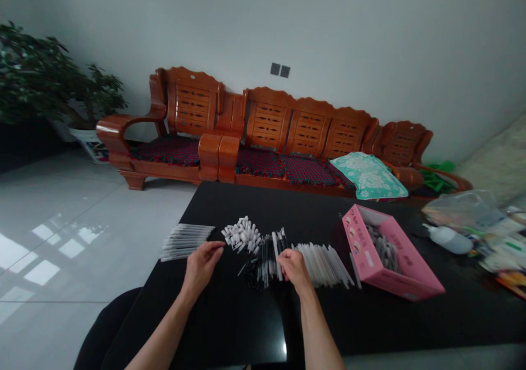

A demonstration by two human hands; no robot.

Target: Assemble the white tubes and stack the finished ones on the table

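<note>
Pen parts lie on a black table (230, 315). My left hand (201, 263) hovers with fingers curled, its fingertips pinched near a heap of small white caps (241, 234). My right hand (292, 266) is curled over a bundle of black and white refills (269, 252), its fingers closed among them. A row of white pen barrels (322, 263) lies just right of that hand. Another row of white assembled pens (184, 241) lies to the left of my left hand.
An open pink box (386, 263) with more grey parts sits to the right. Further right are a white squeeze bottle (450, 239), plastic bags and clutter. Behind the table stand a wooden sofa (283, 134) and a potted plant (49, 85); tiled floor lies left.
</note>
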